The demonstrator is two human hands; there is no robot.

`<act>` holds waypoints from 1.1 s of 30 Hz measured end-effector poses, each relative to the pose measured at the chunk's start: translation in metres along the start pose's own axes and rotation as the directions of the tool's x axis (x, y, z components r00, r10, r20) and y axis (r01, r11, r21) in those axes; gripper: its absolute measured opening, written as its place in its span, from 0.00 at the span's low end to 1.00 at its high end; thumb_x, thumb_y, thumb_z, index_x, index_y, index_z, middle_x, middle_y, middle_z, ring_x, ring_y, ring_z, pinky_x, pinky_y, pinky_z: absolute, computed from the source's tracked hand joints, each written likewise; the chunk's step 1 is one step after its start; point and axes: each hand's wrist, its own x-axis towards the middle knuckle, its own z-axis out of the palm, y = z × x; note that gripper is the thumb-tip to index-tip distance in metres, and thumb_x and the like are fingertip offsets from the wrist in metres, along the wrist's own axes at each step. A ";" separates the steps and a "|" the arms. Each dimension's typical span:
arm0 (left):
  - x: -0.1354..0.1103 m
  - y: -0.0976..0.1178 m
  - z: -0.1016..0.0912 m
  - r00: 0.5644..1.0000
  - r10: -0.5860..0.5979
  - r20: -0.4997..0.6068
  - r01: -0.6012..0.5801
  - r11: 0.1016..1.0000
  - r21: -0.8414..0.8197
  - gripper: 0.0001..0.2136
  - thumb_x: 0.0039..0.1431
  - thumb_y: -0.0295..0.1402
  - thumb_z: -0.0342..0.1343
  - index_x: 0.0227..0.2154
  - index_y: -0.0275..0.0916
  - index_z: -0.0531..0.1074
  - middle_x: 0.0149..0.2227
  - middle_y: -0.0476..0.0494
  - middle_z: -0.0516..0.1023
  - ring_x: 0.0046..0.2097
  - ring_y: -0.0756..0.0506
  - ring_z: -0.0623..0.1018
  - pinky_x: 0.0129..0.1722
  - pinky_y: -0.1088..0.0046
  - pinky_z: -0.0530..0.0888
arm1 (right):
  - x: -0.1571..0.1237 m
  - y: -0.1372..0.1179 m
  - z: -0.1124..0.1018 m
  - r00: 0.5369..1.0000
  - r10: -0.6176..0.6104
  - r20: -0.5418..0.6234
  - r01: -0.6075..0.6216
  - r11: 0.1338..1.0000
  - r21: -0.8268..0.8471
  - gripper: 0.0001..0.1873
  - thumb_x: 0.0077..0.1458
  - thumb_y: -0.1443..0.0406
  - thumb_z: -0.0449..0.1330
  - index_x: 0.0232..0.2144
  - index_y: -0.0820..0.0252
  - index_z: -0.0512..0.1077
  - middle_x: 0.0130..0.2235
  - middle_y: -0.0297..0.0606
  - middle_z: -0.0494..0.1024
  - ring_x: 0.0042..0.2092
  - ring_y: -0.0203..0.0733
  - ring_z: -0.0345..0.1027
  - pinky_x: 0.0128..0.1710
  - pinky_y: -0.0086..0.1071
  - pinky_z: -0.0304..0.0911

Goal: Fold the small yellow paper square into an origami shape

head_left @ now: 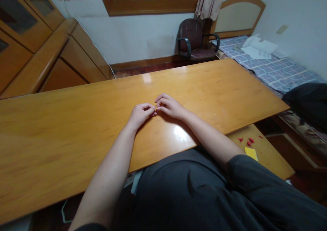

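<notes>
A tiny yellow piece of folded paper (156, 107) is pinched between my two hands just above the wooden table (76, 128). My left hand (140, 114) grips it from the left with thumb and fingers pressed together. From the other side, the fingertips of my right hand (170, 106) close on the same piece. Its exact shape is mostly hidden by the fingers.
A lower wooden board (273, 159) at the right carries several small red folded-paper pieces (249, 143) and a yellow paper sheet (251, 153). Beyond the table stand an armchair (191, 40) and a bed (276, 67). A dark bag (306, 103) lies at the right.
</notes>
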 end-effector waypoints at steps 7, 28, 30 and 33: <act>0.000 0.000 0.002 0.998 0.065 -0.016 -0.061 0.986 0.157 0.13 0.50 0.42 0.61 0.26 0.36 0.79 0.27 0.43 0.81 0.29 0.47 0.77 0.30 0.74 0.70 | 0.000 0.002 0.001 1.000 -0.010 0.016 0.010 1.000 0.002 0.04 0.59 0.67 0.59 0.31 0.61 0.72 0.45 0.43 0.72 0.48 0.43 0.69 0.52 0.39 0.64; 0.001 -0.001 0.002 1.000 -0.005 -0.027 0.006 0.999 0.053 0.14 0.46 0.44 0.64 0.26 0.36 0.80 0.25 0.42 0.81 0.29 0.47 0.78 0.33 0.72 0.73 | 0.000 0.001 -0.004 0.997 0.080 0.024 -0.080 0.997 0.004 0.04 0.56 0.65 0.63 0.32 0.61 0.75 0.47 0.42 0.71 0.44 0.40 0.68 0.46 0.37 0.67; 0.001 -0.001 0.002 1.000 -0.006 -0.024 0.008 0.998 0.058 0.14 0.47 0.43 0.64 0.26 0.36 0.80 0.26 0.42 0.81 0.29 0.47 0.78 0.33 0.72 0.73 | 0.000 0.001 -0.004 0.997 0.075 0.034 -0.075 0.997 -0.002 0.03 0.57 0.66 0.63 0.32 0.61 0.74 0.47 0.41 0.71 0.46 0.41 0.68 0.49 0.39 0.66; 0.001 -0.001 0.001 1.000 -0.001 -0.018 0.002 0.998 0.070 0.14 0.48 0.43 0.63 0.27 0.36 0.80 0.26 0.42 0.81 0.30 0.46 0.78 0.34 0.72 0.73 | 0.001 0.000 -0.003 0.998 0.051 0.045 -0.051 0.999 -0.004 0.03 0.58 0.66 0.60 0.33 0.60 0.74 0.47 0.42 0.71 0.49 0.42 0.67 0.54 0.41 0.63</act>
